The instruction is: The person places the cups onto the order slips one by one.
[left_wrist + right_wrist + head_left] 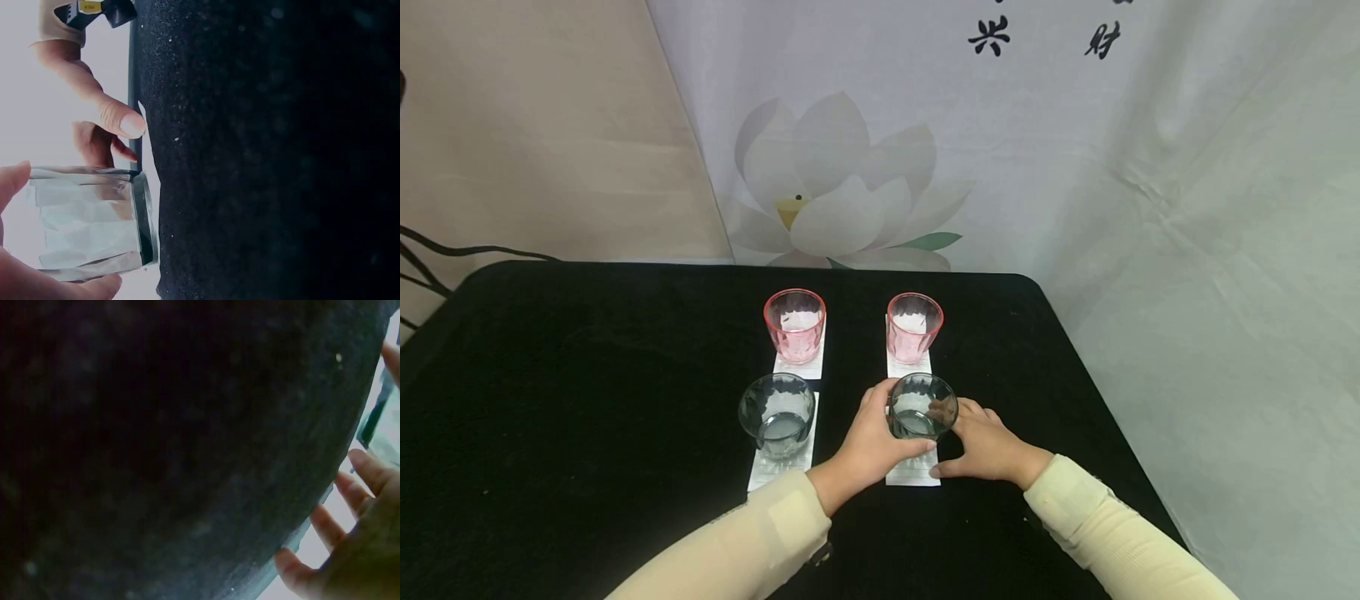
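A grey-tinted glass (922, 408) stands upright on the right front white paper slip (912, 475). My left hand (871, 442) grips it from the left, thumb on the near side and fingers on the far side; in the left wrist view the glass (87, 222) lies between them, its base close over the paper. On the other side is my right hand (992, 446), its thumb at the slip's right edge and its fingers beside the glass. In the right wrist view the fingers of that right hand (356, 531) are spread and loosely bent, holding nothing.
To the left, another grey glass (781, 425) stands on its own paper slip (763, 473). Behind are two pink glasses with red rims, a left one (795, 333) and a right one (913, 337), also on slips. A black cloth covers the table (587, 400); dark cables (475, 250) hang at the left.
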The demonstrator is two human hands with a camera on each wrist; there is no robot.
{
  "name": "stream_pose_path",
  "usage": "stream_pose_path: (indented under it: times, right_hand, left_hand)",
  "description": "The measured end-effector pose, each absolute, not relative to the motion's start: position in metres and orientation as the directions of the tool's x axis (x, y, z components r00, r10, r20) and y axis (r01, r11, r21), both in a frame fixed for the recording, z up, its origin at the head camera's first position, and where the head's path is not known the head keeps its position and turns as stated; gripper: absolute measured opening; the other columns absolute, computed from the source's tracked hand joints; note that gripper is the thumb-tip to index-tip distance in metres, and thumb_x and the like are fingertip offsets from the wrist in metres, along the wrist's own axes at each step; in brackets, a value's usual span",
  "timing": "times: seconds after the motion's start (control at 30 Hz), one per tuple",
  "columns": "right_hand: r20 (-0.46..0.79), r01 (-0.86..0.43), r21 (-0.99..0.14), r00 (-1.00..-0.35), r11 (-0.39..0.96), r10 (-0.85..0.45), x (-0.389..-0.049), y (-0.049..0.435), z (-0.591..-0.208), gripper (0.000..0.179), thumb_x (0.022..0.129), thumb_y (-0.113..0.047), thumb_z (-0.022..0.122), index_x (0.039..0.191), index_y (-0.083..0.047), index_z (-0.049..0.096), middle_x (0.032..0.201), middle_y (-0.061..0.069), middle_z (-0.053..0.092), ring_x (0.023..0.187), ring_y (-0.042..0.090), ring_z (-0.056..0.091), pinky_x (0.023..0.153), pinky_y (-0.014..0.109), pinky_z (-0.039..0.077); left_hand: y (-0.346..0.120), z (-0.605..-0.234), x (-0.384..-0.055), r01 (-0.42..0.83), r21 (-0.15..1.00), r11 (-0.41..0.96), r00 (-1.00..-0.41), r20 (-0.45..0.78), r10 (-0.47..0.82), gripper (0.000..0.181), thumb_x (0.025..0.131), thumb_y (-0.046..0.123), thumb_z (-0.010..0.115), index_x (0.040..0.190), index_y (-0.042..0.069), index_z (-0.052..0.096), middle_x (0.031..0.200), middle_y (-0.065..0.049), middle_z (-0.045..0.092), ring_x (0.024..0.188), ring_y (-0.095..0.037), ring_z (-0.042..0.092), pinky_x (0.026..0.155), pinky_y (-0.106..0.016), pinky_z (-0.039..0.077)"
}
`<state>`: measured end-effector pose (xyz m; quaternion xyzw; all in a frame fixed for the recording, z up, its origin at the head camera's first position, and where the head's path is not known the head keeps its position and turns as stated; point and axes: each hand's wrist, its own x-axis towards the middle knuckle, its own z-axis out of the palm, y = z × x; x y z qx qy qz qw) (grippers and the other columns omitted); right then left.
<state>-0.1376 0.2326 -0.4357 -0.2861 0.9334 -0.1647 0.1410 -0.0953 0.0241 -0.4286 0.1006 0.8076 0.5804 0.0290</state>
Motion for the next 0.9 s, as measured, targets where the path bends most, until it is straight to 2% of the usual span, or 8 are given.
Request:
stream_pose_path:
  times: [0.33,0.63,0.9]
  right_hand:
    - [-0.172,-0.492,-0.397,-0.789,0.774,-0.590,-0.139,0.232,-0.436,0.080,0.074,-0.045,0.080,0.143,-0.023,0.045,0.148,0.010,0.042,0.137,0.034,0.031,0.107,0.062,0.029]
    - [-0.132,-0.462,-0.458,-0.810,0.760,-0.572,-0.143,0.235,-0.432,0.076,0.076,-0.042,0.080,0.141,-0.023,0.047,0.147,0.009,0.044,0.136,0.033,0.036,0.107,0.062,0.031]
    - [-0.033,-0.499,-0.436,-0.822,0.749,-0.568,-0.144,0.247,-0.418,0.076,0.081,-0.040,0.075,0.144,-0.010,0.044,0.149,0.012,0.041,0.137,0.035,0.034,0.107,0.062,0.032]
  left_hand:
    - [0.023,-0.427,-0.094,0.129,0.942,0.309,-0.975,0.064,0.213,0.090,0.073,0.019,0.085,0.142,0.002,0.030,0.131,-0.018,0.040,0.117,-0.032,0.044,0.101,-0.051,0.045]
    - [0.014,-0.419,-0.092,0.112,0.941,0.318,-0.975,0.043,0.217,0.099,0.073,0.022,0.085,0.148,0.003,0.024,0.143,-0.021,0.031,0.126,-0.037,0.039,0.106,-0.055,0.038]
    - [-0.010,-0.395,-0.086,0.125,0.939,0.319,-0.983,0.073,0.169,0.087,0.077,0.017,0.081,0.146,0.005,0.030,0.142,-0.019,0.035,0.132,-0.037,0.036,0.109,-0.052,0.036]
